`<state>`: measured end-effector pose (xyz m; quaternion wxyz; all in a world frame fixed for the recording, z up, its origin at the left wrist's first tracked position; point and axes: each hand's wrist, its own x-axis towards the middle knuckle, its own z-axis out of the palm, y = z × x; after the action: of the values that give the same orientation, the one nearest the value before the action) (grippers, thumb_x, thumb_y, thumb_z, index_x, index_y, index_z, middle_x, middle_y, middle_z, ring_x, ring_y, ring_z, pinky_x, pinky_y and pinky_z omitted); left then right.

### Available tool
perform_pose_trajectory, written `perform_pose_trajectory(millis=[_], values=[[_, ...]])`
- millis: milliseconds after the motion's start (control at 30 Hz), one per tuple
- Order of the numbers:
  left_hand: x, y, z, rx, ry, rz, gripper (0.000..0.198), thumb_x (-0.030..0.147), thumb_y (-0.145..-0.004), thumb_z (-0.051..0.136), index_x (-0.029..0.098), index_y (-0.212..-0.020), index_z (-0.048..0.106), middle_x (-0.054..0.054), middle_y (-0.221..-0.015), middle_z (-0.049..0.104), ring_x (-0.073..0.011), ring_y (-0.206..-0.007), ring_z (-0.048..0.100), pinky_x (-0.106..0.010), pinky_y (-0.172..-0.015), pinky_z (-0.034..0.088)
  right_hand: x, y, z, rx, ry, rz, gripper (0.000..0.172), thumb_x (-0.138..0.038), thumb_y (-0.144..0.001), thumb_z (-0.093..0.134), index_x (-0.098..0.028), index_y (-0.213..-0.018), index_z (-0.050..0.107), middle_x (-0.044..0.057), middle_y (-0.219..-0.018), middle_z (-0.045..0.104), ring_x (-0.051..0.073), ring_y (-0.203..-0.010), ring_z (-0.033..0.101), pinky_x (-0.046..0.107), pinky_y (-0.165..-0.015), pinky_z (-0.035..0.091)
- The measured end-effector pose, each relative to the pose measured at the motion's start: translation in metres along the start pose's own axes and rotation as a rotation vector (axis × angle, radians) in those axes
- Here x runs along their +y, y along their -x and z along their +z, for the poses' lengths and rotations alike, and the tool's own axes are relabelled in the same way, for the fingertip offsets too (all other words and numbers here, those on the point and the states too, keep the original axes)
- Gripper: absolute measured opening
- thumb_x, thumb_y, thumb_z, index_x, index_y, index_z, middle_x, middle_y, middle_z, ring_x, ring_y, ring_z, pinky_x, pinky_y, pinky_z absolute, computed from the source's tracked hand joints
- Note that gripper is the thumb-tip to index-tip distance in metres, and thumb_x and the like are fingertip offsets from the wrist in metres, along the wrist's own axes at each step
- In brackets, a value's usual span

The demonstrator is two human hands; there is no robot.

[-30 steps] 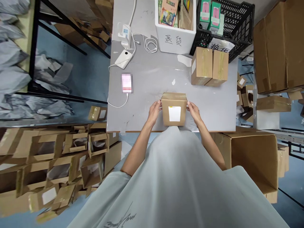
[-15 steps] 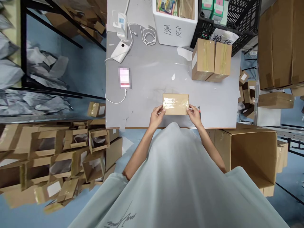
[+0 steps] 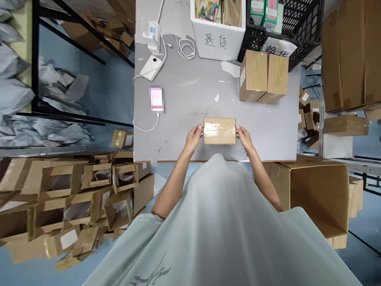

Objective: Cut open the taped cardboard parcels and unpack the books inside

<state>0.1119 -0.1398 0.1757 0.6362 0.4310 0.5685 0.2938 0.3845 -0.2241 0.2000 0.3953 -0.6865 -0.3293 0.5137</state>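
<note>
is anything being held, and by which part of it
The taped cardboard box, by its two short ends, between the left hand and right hand.

a grey table (image 3: 184, 95) stands on blue floor (image 3: 29, 274).

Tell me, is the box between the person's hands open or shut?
Shut, on its upward face: the cardboard box has a flat top with shiny tape across it, and no raised flaps show. Its underside is hidden.
</note>
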Motion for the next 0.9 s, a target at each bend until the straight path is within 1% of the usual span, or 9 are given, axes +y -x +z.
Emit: perform_pose_trajectory(millis=[100, 233, 333, 400, 467, 567, 667, 800, 900], values=[[0.012, -0.001, 0.005, -0.053, 0.01, 0.045, 0.063, 0.077, -0.103, 0.063, 0.021, -0.129, 0.076, -0.016, -0.14, 0.079, -0.0315, -0.131, 0.075, -0.046, -0.113, 0.062, -0.016, 0.001, 0.006, 0.038, 0.007, -0.048, 0.07, -0.086, -0.102, 0.056, -0.026, -0.13, 0.08, 0.008, -0.137, 0.081, 0.03, -0.13, 0.072, 0.044, -0.114, 0.06], [0.029, 0.003, 0.008, -0.015, 0.011, 0.089, 0.07, 0.085, -0.102, 0.06, 0.02, -0.125, 0.077, -0.015, -0.13, 0.082, -0.0316, -0.125, 0.077, -0.046, -0.111, 0.062, -0.032, 0.005, 0.007, 0.093, 0.035, -0.11, 0.064, -0.082, -0.102, 0.061, -0.025, -0.123, 0.08, 0.008, -0.133, 0.082, 0.03, -0.128, 0.073, 0.043, -0.118, 0.056], [0.034, 0.007, 0.007, -0.001, 0.034, 0.12, 0.074, 0.087, -0.103, 0.056, 0.02, -0.126, 0.077, -0.015, -0.132, 0.081, -0.0316, -0.127, 0.076, -0.047, -0.113, 0.061, -0.033, 0.006, 0.003, 0.103, 0.011, -0.129, 0.065, -0.085, -0.102, 0.059, -0.024, -0.114, 0.077, 0.008, -0.122, 0.082, 0.028, -0.121, 0.074, 0.041, -0.115, 0.058], [0.031, 0.011, 0.005, -0.013, 0.036, 0.12, 0.075, 0.087, -0.104, 0.054, 0.02, -0.126, 0.077, -0.016, -0.136, 0.08, -0.0317, -0.131, 0.075, -0.046, -0.114, 0.06, -0.027, 0.007, 0.002, 0.089, 0.005, -0.123, 0.065, -0.087, -0.101, 0.059, -0.025, -0.109, 0.075, 0.007, -0.118, 0.081, 0.027, -0.118, 0.075, 0.041, -0.115, 0.058], [0.021, 0.013, 0.005, -0.019, 0.022, 0.096, 0.074, 0.087, -0.103, 0.054, 0.02, -0.127, 0.077, -0.016, -0.14, 0.079, -0.0315, -0.135, 0.073, -0.045, -0.115, 0.059, -0.016, 0.008, 0.002, 0.083, -0.002, -0.102, 0.063, -0.088, -0.098, 0.062, -0.026, -0.105, 0.074, 0.007, -0.119, 0.081, 0.027, -0.119, 0.075, 0.043, -0.115, 0.059], [-0.004, 0.016, 0.005, -0.018, -0.02, 0.034, 0.071, 0.086, -0.102, 0.055, 0.022, -0.125, 0.077, -0.015, -0.141, 0.079, -0.0303, -0.137, 0.071, -0.043, -0.115, 0.06, 0.01, 0.011, 0.005, 0.086, 0.004, -0.038, 0.061, -0.088, -0.089, 0.072, -0.026, -0.091, 0.069, 0.009, -0.123, 0.081, 0.028, -0.119, 0.076, 0.046, -0.117, 0.059], [-0.032, 0.018, 0.007, -0.013, -0.058, -0.071, 0.065, 0.083, -0.101, 0.055, 0.023, -0.113, 0.076, -0.015, -0.131, 0.082, -0.03, -0.13, 0.074, -0.046, -0.113, 0.061, 0.037, 0.015, 0.009, 0.05, 0.043, 0.074, 0.061, -0.084, -0.079, 0.083, -0.027, -0.082, 0.062, 0.01, -0.123, 0.08, 0.029, -0.116, 0.078, 0.048, -0.117, 0.059], [-0.06, 0.022, 0.008, -0.019, -0.054, -0.206, 0.062, 0.08, -0.1, 0.056, 0.021, -0.108, 0.073, -0.017, -0.117, 0.083, -0.0323, -0.123, 0.077, -0.052, -0.109, 0.063, 0.063, 0.022, 0.013, 0.026, 0.066, 0.19, 0.059, -0.076, -0.073, 0.09, -0.026, -0.091, 0.063, 0.01, -0.119, 0.08, 0.029, -0.109, 0.081, 0.048, -0.108, 0.064], [-0.068, 0.018, 0.004, -0.018, -0.06, -0.227, 0.062, 0.077, -0.101, 0.057, 0.019, -0.114, 0.073, -0.021, -0.12, 0.082, -0.0343, -0.12, 0.079, -0.056, -0.109, 0.064, 0.073, 0.026, 0.01, 0.028, 0.075, 0.196, 0.056, -0.072, -0.078, 0.089, -0.026, -0.1, 0.067, 0.008, -0.119, 0.082, 0.027, -0.109, 0.081, 0.046, -0.106, 0.065]])
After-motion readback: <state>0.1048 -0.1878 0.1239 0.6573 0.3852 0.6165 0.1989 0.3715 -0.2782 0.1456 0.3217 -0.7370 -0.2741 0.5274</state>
